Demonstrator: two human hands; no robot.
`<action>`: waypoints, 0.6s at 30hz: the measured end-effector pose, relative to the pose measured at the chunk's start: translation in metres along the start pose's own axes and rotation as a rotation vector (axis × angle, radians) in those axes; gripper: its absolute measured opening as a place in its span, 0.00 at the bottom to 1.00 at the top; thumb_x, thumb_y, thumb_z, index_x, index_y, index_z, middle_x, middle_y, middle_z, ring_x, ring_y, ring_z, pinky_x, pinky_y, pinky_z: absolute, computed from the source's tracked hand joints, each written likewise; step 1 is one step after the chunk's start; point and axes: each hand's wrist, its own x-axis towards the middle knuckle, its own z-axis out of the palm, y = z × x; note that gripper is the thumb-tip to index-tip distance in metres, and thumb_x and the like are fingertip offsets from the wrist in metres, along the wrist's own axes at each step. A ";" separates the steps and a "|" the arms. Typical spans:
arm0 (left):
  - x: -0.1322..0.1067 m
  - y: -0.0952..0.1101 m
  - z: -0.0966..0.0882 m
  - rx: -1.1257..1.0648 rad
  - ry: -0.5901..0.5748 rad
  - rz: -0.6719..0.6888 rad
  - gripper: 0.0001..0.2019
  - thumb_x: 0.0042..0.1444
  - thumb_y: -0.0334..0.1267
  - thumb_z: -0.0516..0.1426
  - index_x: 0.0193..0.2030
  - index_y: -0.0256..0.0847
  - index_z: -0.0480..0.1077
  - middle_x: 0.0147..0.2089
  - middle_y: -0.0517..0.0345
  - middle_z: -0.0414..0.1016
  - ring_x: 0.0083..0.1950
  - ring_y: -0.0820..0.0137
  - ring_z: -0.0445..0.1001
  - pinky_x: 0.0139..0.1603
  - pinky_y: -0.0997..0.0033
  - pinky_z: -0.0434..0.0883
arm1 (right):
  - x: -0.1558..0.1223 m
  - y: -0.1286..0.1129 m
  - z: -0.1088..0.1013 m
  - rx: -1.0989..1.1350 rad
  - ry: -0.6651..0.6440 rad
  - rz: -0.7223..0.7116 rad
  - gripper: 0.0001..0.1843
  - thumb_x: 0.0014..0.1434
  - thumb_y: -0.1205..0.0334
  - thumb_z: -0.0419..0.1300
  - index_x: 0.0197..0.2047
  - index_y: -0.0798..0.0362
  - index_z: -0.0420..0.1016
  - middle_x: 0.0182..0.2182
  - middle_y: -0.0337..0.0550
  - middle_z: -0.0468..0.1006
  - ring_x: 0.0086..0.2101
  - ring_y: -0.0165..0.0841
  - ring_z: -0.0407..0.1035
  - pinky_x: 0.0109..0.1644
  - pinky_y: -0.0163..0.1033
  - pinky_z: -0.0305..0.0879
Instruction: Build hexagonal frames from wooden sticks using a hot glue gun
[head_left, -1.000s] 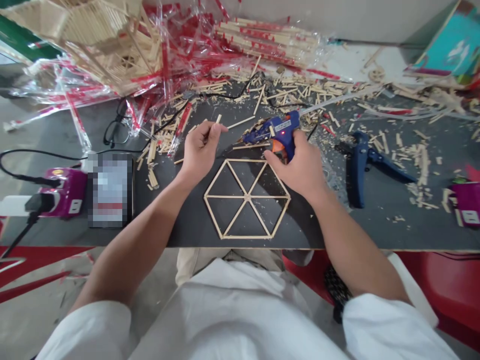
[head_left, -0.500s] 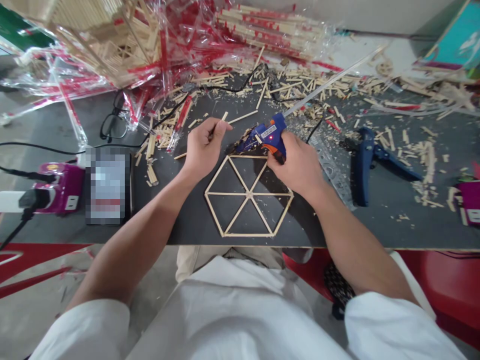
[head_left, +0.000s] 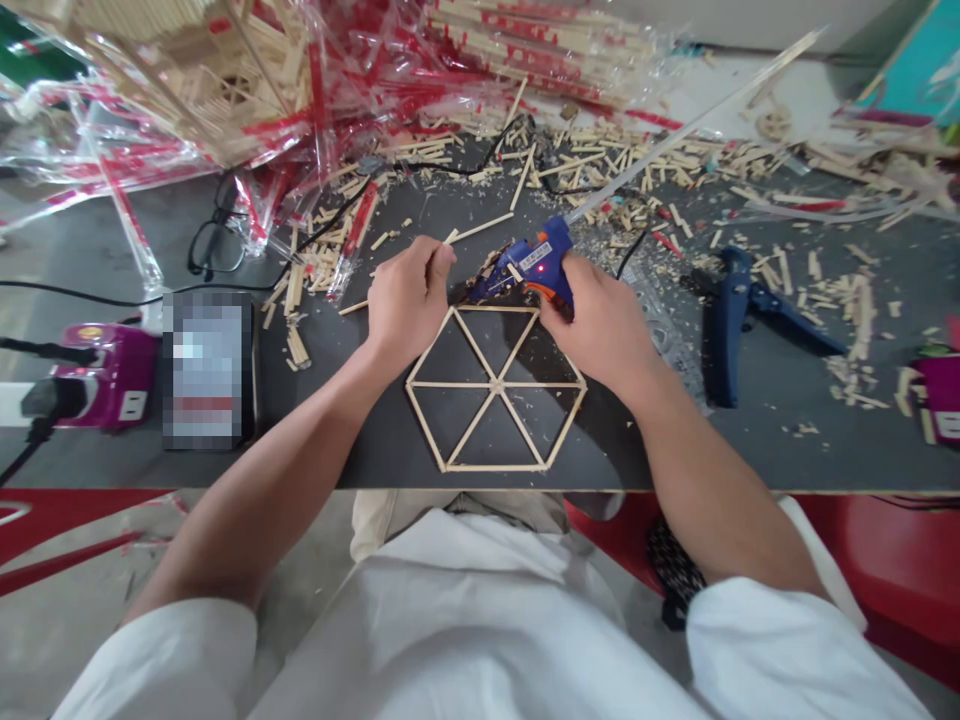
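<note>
Messy desk [head_left: 386, 450] under a hexagon frame [head_left: 496, 384]. By the frame's far edge, left hand [head_left: 409, 300] has fingers pinched on a stick [head_left: 451, 237], right hand [head_left: 604, 315] wraps a glue gun [head_left: 551, 250]; nozzle [head_left: 470, 293] should clear those fingers.

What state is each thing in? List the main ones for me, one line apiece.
Glue gun: gripped in the right hand, red light on.
Clear glue stick: sticking out of the gun's back.
Wooden stick: pinched in the left hand.
Hexagonal frame: lying flat, spokes meeting at its centre.
Blue cutter: lying down, handles spread.
Phone: screen up and lit, content blurred.
Purple socket block: plugs inserted.
</note>
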 end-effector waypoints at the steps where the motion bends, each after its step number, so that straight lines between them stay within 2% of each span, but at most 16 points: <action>1: 0.000 0.000 0.000 -0.004 -0.005 -0.002 0.16 0.78 0.47 0.51 0.43 0.46 0.77 0.31 0.56 0.74 0.34 0.66 0.72 0.36 0.65 0.61 | 0.000 0.000 -0.001 -0.002 -0.003 -0.003 0.23 0.70 0.59 0.55 0.66 0.52 0.69 0.55 0.59 0.82 0.47 0.53 0.79 0.48 0.54 0.75; 10: 0.000 -0.002 0.000 -0.005 0.005 0.011 0.17 0.78 0.49 0.51 0.43 0.47 0.77 0.31 0.57 0.76 0.33 0.67 0.72 0.36 0.65 0.62 | -0.001 0.004 -0.003 0.007 0.006 0.004 0.25 0.70 0.60 0.55 0.68 0.51 0.68 0.57 0.60 0.81 0.50 0.55 0.79 0.51 0.57 0.75; 18: 0.000 -0.004 -0.001 -0.013 -0.030 -0.009 0.18 0.79 0.50 0.50 0.44 0.47 0.78 0.32 0.56 0.75 0.34 0.66 0.72 0.36 0.63 0.61 | -0.004 0.011 -0.020 0.003 -0.030 0.052 0.22 0.70 0.60 0.58 0.65 0.52 0.71 0.55 0.59 0.81 0.49 0.55 0.78 0.52 0.56 0.73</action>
